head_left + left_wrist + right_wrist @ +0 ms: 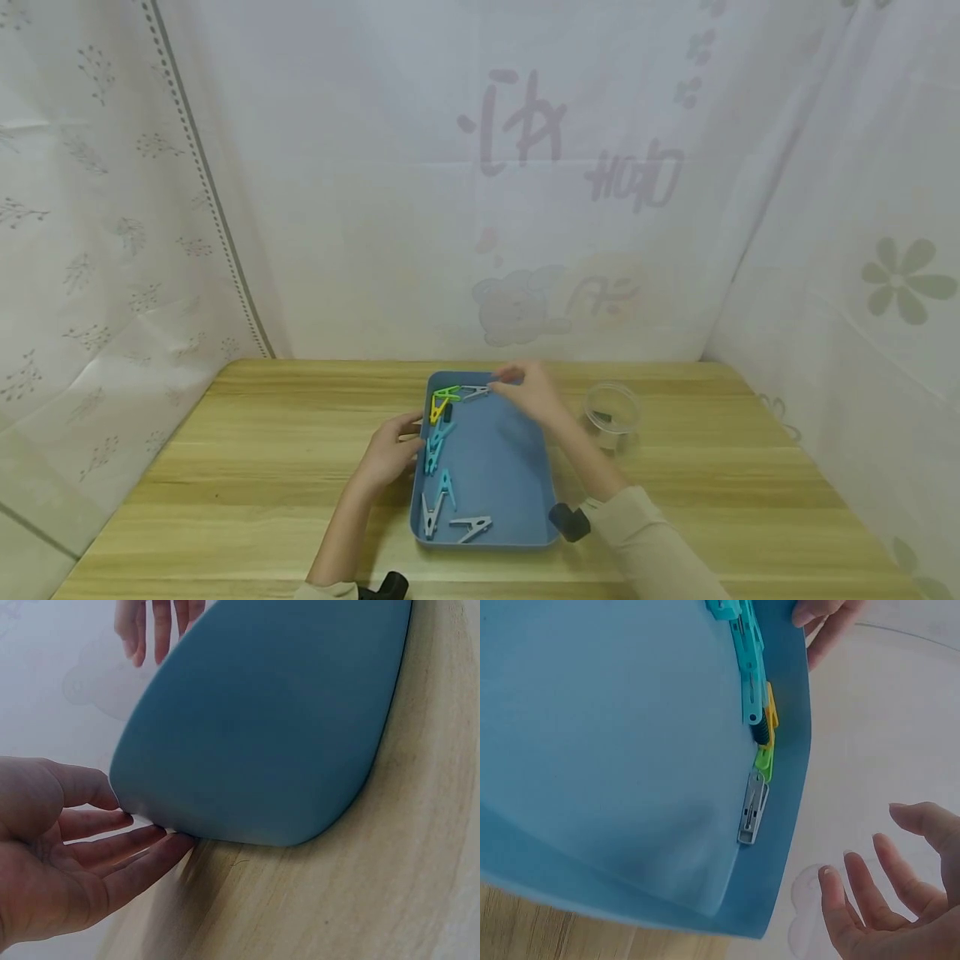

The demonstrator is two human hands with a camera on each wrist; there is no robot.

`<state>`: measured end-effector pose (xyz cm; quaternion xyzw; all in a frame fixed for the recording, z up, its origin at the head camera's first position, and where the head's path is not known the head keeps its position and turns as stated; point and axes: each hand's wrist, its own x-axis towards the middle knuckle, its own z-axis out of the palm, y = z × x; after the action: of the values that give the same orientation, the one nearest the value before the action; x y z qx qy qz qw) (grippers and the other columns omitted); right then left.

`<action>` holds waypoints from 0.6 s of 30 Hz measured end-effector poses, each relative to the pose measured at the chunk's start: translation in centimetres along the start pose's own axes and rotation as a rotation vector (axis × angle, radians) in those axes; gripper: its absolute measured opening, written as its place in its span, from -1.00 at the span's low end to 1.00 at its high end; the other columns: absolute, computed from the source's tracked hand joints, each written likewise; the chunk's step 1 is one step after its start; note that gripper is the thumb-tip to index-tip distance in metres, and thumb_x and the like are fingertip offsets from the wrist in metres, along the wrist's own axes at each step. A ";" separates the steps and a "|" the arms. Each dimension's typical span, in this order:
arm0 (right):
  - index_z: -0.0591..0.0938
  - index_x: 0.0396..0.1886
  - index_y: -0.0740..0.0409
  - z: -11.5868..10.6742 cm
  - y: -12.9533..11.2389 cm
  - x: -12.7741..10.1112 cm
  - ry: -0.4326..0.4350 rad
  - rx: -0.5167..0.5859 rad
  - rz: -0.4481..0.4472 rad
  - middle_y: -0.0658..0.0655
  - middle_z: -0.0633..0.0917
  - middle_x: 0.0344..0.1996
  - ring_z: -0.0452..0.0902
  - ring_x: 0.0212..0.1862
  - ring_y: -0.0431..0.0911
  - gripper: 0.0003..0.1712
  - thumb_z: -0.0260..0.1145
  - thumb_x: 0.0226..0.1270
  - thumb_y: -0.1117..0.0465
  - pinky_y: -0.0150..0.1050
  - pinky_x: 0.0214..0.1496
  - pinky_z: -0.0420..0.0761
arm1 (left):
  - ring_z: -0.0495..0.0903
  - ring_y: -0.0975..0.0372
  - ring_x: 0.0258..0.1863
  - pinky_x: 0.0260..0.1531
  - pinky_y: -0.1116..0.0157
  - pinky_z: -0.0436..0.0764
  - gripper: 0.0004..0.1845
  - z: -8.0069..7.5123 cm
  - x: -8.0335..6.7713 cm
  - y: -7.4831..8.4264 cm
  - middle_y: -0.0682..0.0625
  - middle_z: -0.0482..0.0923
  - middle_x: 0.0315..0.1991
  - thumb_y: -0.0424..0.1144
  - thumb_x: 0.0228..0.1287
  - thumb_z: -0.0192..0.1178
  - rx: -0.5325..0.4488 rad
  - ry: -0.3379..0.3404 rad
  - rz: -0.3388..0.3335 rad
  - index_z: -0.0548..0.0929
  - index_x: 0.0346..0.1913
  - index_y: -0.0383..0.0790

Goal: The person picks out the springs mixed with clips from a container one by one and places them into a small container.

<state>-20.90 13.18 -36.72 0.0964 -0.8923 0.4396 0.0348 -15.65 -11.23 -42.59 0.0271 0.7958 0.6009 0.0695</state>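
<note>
A blue rectangular tray (495,467) lies on the table with several clothespins in it. My left hand (392,450) grips its left side, thumb over the rim and fingers against the outside wall (247,727). Above the tray's far edge hovers my right hand (528,390), fingers loosely spread with nothing between them. Nearest to it is a grey clothespin (752,810) along the far wall. Green (447,392) and yellow (437,411) clothespins sit in the far left corner, beside a small black piece (447,412). Teal clothespins (433,456) line the left side; grey ones (472,527) lie nearer.
To the right of the tray stands a clear round container (611,408) with something dark in it. The wooden table (285,467) ends at a patterned white curtain (375,250) behind and on both sides.
</note>
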 end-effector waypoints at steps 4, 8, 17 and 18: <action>0.75 -0.02 0.40 0.5 0.0 0.2 -0.009 0.014 -0.009 0.33 0.80 -0.05 0.66 0.14 0.26 -0.73 0.43 0.37 0.31 0.21 0.22 0.62 | 0.65 -0.21 0.16 0.01 -0.07 0.75 -0.44 0.0 0.0 0.0 -0.49 0.51 0.29 -0.46 0.45 0.07 -0.006 0.000 0.002 0.40 0.47 -0.53; 0.76 -0.04 0.39 1.0 0.1 0.4 -0.019 0.020 -0.010 0.32 0.80 -0.08 0.67 0.11 0.24 -0.74 0.45 0.35 0.31 0.16 0.18 0.65 | 0.66 -0.19 0.14 0.00 -0.06 0.75 -0.45 0.0 0.0 0.0 -0.49 0.51 0.29 -0.46 0.45 0.06 -0.007 -0.002 0.003 0.40 0.47 -0.53; 0.78 -0.07 0.33 1.8 0.1 0.7 -0.052 0.008 -0.010 0.27 0.80 -0.09 0.69 0.08 0.19 -0.77 0.44 0.38 0.28 0.09 0.11 0.69 | 0.66 -0.21 0.13 0.01 -0.08 0.75 -0.45 0.0 0.0 0.0 -0.49 0.51 0.28 -0.47 0.44 0.07 -0.002 0.003 0.007 0.41 0.46 -0.54; 0.78 -0.07 0.33 1.9 0.2 0.7 -0.052 0.010 -0.012 0.27 0.80 -0.09 0.69 0.08 0.19 -0.78 0.44 0.38 0.28 0.09 0.11 0.69 | 0.66 -0.21 0.13 0.00 -0.08 0.75 -0.44 0.0 0.0 0.0 -0.49 0.51 0.28 -0.47 0.44 0.07 -0.002 0.002 0.008 0.41 0.46 -0.54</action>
<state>-21.58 11.67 -37.91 0.1130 -0.8902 0.4411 0.0138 -15.69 -11.20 -42.65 0.0296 0.7951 0.6021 0.0665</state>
